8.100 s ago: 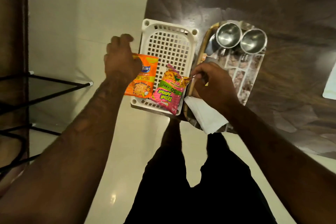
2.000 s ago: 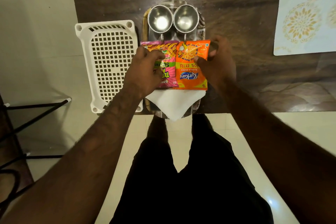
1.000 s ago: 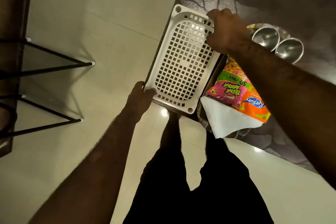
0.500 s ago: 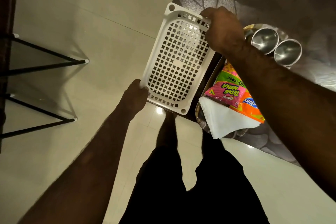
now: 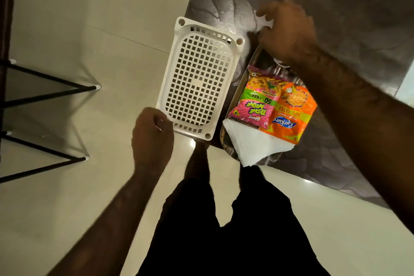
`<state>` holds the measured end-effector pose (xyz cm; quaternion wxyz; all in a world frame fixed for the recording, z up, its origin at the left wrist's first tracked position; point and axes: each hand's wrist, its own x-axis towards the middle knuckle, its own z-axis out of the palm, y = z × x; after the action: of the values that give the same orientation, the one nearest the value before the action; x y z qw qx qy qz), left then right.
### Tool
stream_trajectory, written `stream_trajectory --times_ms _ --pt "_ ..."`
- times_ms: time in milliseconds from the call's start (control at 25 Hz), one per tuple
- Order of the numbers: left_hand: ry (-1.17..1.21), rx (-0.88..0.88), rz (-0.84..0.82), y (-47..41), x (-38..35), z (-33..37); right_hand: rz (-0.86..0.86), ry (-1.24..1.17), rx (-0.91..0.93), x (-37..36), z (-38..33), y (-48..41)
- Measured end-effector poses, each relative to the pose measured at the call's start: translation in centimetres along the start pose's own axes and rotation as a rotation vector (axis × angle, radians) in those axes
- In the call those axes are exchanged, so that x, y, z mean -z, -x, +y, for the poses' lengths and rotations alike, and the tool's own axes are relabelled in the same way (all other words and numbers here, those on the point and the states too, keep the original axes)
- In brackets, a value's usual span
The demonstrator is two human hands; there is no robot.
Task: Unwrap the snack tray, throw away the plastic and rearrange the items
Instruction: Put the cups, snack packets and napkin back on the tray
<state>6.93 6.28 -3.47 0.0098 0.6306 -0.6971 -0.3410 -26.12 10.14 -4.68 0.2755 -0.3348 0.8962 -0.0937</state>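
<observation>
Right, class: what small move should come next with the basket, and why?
Probably slide the basket further onto the table with the left hand, which is at its near corner. The floor shows through most of its holes, so it seems to overhang the edge; the right hand is off it.

Basket sat at table edge beside tray. Left hand at its near corner, grip unclear; right hand loose above tray's far end. Pink packet, orange packet lay side by side over napkin.

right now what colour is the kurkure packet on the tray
The Kurkure packet is orange with a blue logo, best seen in the head view.
</observation>
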Motion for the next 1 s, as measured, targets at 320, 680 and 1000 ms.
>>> stream_trajectory --times_ms 320,680,1000 --pt "0.472 0.930 -0.510 10.6 -9.8 0.9 -0.222 -0.073 -0.055 2.7 8.7 -2.9" --pt "0.768 1.000 -0.377 10.3 -15.5 2.6 -0.287 -0.351 -0.031 0.1 12.0 -3.2" --pt "0.699 1.025 -0.321 10.2 -16.4 4.0 -0.287 -0.398 -0.002 0.0 11.7 -2.5"
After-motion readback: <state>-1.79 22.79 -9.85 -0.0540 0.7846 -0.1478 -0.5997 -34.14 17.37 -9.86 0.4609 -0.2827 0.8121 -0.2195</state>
